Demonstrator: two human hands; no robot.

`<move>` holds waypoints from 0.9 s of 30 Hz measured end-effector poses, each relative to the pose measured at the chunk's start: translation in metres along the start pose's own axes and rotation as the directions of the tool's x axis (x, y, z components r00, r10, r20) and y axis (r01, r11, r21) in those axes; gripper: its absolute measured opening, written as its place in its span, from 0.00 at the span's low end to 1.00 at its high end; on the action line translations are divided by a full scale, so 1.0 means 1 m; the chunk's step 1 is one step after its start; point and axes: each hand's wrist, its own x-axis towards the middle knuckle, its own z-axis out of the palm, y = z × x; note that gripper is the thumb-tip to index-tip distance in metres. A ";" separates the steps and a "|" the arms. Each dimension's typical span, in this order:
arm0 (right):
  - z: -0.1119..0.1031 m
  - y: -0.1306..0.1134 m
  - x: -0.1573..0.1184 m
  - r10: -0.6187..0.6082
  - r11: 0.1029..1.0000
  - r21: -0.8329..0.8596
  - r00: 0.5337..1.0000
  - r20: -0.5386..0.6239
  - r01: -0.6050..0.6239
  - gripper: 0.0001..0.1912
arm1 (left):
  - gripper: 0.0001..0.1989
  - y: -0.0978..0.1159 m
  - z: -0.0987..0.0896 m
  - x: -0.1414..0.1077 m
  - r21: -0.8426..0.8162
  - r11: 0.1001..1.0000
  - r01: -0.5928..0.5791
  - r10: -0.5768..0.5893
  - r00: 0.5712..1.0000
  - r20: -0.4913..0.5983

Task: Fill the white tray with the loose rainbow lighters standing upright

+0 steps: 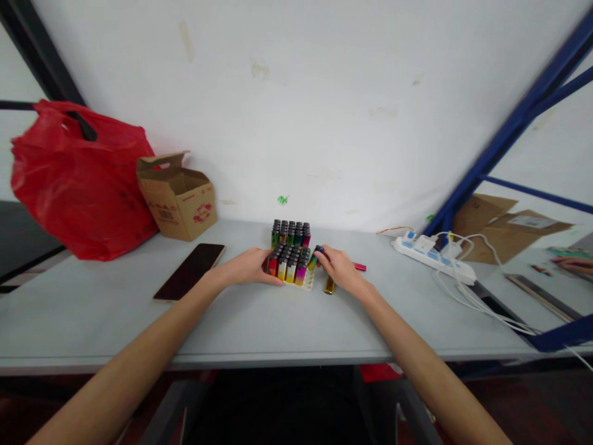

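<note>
A white tray (308, 284) stands on the table, with upright lighters (290, 267) in red, yellow and purple filling most of it. Its right-hand strip of slots shows bare. My left hand (252, 267) grips the tray's left side, thumb at the front corner and fingers behind. Between the fingertips of my right hand (340, 269) is a tilted yellow-green lighter (313, 260), just beside the tray's right edge. Under that hand lie a gold lighter (329, 285) and a red lighter (359, 267), partly covered. A second block of upright lighters (291, 233) stands directly behind.
To the left are a dark phone (191, 272), an open cardboard box (183, 207) and a red plastic bag (88, 185). A white power strip (433, 258) with trailing cables lies at right, near a blue metal frame (498, 133). Another person's hand (574, 264) shows far right.
</note>
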 end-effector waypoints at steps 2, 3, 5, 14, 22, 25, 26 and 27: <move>-0.002 0.001 0.000 -0.024 0.999 -0.033 0.999 0.027 0.025 0.18 | 0.34 0.000 0.000 0.000 0.001 1.000 0.009 -0.009 1.000 -0.004; -0.003 0.002 0.000 -0.032 0.998 -0.053 0.998 0.044 0.035 0.18 | 0.34 0.000 0.000 0.000 0.003 1.000 0.015 -0.015 1.000 -0.005; -0.003 0.002 -0.001 -0.039 0.995 -0.087 0.996 0.080 0.046 0.17 | 0.34 0.001 0.000 0.000 0.005 1.000 0.025 -0.025 1.000 -0.001; -0.021 -0.009 -0.010 0.033 0.989 -0.148 0.999 0.035 -0.028 0.22 | 0.32 0.004 -0.002 -0.001 0.021 1.000 0.015 -0.015 1.000 0.011; -0.035 -0.012 -0.019 0.243 0.885 -0.406 0.970 -0.020 -0.230 0.22 | 0.32 0.003 -0.002 -0.002 0.014 1.000 -0.005 0.004 1.000 0.014; -0.026 -0.011 -0.022 0.304 0.861 -0.454 0.948 0.096 -0.230 0.24 | 0.32 0.001 0.000 -0.002 0.018 1.000 -0.012 0.012 1.000 0.004; -0.024 -0.010 -0.022 0.314 0.862 -0.452 0.941 0.122 -0.229 0.24 | 0.32 0.000 0.000 -0.001 0.017 1.000 -0.017 0.017 1.000 0.002; -0.022 -0.009 -0.022 0.318 0.867 -0.442 0.938 0.138 -0.229 0.23 | 0.32 0.000 0.000 -0.001 0.015 1.000 -0.020 0.020 1.000 0.002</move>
